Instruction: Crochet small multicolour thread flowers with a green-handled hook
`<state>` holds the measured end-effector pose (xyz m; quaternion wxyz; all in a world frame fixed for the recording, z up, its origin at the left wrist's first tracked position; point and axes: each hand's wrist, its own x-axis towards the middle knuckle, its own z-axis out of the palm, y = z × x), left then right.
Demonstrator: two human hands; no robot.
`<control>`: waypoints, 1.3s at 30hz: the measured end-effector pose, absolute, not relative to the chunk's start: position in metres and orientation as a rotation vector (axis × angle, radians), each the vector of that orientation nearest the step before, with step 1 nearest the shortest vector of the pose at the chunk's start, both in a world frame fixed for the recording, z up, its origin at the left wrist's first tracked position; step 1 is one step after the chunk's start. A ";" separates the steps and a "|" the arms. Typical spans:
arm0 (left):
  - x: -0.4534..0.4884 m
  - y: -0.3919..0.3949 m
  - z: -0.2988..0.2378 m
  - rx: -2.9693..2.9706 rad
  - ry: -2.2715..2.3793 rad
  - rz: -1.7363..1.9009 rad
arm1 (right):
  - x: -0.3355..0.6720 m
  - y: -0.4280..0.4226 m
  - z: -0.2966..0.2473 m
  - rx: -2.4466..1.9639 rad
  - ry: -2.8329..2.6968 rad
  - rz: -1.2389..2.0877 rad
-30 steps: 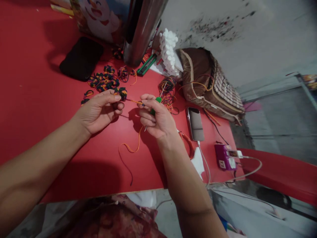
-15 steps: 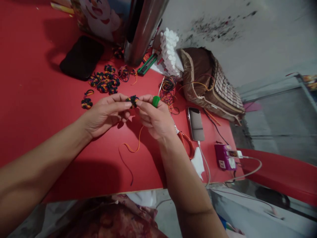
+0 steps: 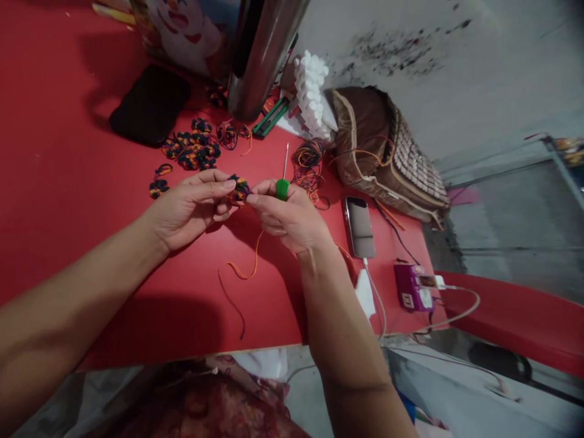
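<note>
My left hand pinches a small crocheted piece of dark, orange and purple yarn between thumb and fingers. At the piece's right edge, my right hand has thumb and fingertip closed together. Tucked in that same hand is a crochet hook with a green handle, its metal shaft pointing up and away from the piece. An orange-to-dark yarn tail trails over the table below my hands. Several similar crocheted pieces lie in a pile beyond my left hand, and a single one sits nearer to it.
A tangle of yarn, a green box cutter and a metal cylinder stand or lie beyond my hands. To the right are a charging phone, a brown bag, a purple power adapter and partly hidden red-handled scissors.
My right fingers have slid slightly right and down along the piece, showing more of it. The hook has swung left, now more upright. My right forearm covers more of the scissors.
</note>
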<state>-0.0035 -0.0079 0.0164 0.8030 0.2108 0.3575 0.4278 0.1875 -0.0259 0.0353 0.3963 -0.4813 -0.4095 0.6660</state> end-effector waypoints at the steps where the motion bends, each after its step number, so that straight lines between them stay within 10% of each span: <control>1: -0.003 -0.008 0.017 0.431 0.772 0.924 | 0.188 -0.026 0.035 -1.217 -1.035 1.690; 39: 0.003 -0.014 0.014 0.377 0.827 0.925 | 0.187 -0.026 0.030 -1.372 -1.226 1.074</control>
